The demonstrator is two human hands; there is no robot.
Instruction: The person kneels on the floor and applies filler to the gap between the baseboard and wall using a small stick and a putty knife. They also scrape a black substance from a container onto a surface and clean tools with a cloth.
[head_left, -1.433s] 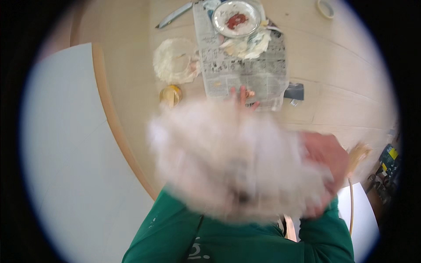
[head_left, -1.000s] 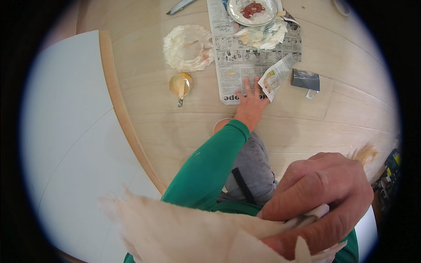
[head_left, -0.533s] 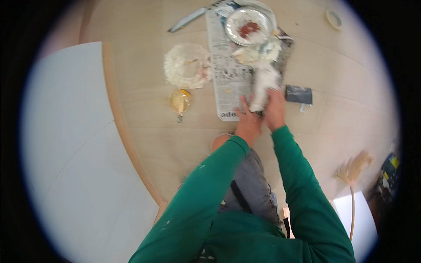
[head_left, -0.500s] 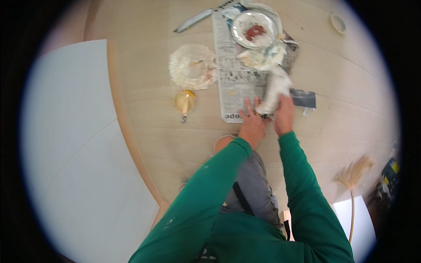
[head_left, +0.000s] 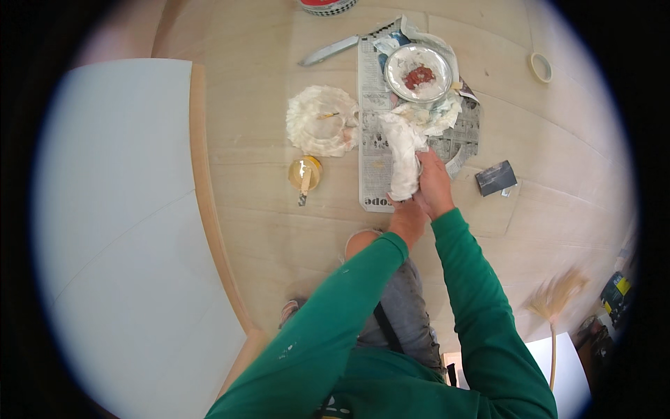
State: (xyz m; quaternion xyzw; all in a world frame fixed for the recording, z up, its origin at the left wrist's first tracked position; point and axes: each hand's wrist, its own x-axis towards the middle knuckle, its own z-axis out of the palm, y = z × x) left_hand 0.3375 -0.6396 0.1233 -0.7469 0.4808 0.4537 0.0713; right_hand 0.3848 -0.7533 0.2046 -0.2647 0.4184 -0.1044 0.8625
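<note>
My left hand (head_left: 408,218) is closed on the lower end of a long, crumpled white cloth bundle (head_left: 401,150) over the newspaper (head_left: 371,84). My right hand (head_left: 434,180) grips the bundle's right side, close beside my left. Beyond the bundle, crumpled stained paper (head_left: 440,115) lies below a round clear dish (head_left: 395,70) with red-brown material in it. To the left are a ragged pale round piece (head_left: 314,119) and a yellowish small pot (head_left: 313,170) with a flat stick across it. A dark grey square piece (head_left: 494,178) lies to the right.
A long bladed tool (head_left: 328,52), a red-topped can (head_left: 324,5) and a tape roll (head_left: 541,68) are at the back. A white board (head_left: 125,223) with wooden edge fills the left. A straw broom (head_left: 555,293) and dark items (head_left: 614,293) are at the lower right.
The white cloth, earlier held near my body, is now out over the newspaper. My left hand has gone from spread on the paper to gripping the cloth with my right.
</note>
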